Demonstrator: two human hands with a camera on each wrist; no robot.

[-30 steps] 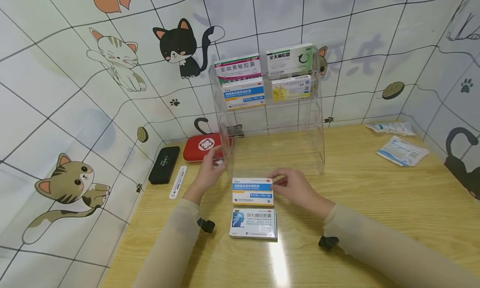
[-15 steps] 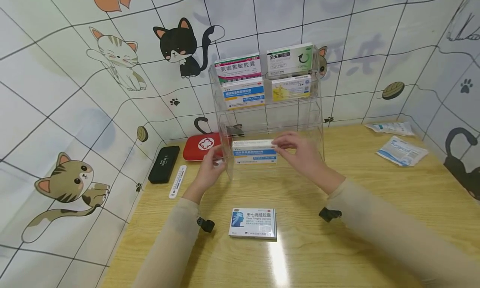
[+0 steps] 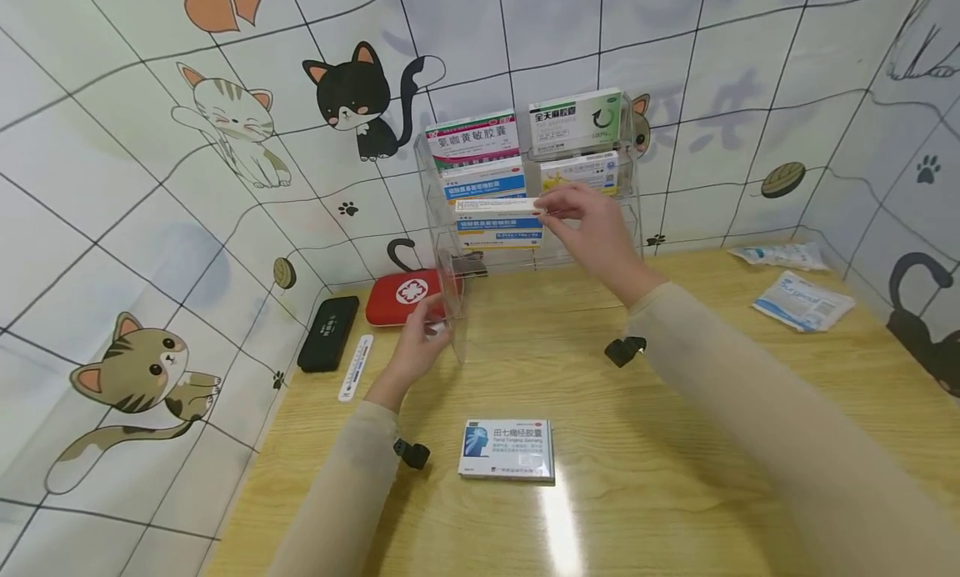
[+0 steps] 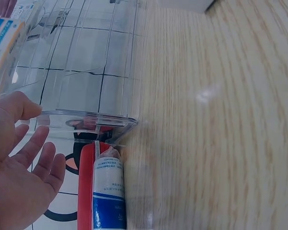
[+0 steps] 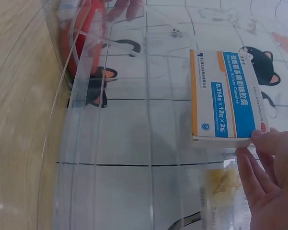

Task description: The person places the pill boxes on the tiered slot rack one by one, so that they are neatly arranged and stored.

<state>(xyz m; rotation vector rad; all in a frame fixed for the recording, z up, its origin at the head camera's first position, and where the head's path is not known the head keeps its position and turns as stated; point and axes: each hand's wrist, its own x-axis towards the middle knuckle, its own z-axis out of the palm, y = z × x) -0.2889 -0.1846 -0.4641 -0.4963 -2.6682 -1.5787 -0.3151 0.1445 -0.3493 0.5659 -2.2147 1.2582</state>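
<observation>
My right hand pinches the blue-and-white box at the clear rack. My left hand, fingers relaxed, rests against the rack's lower corner.

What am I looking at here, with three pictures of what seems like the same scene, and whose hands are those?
No machine here: a person works with two bare hands and wears three cameras. The wide picture comes from a camera on the head, looking down at a wooden table. The other two come from cameras strapped to each wrist, so they show the same things very close.

The right hand pinches a blue and white medicine box by its end and holds it up at a clear plastic shelf rack, which already holds four boxes on its upper tiers. The left hand rests open against the rack's lower front corner.

On the table lie another medicine box, a red first-aid pouch, a black case, a thermometer and white packets to the right.
</observation>
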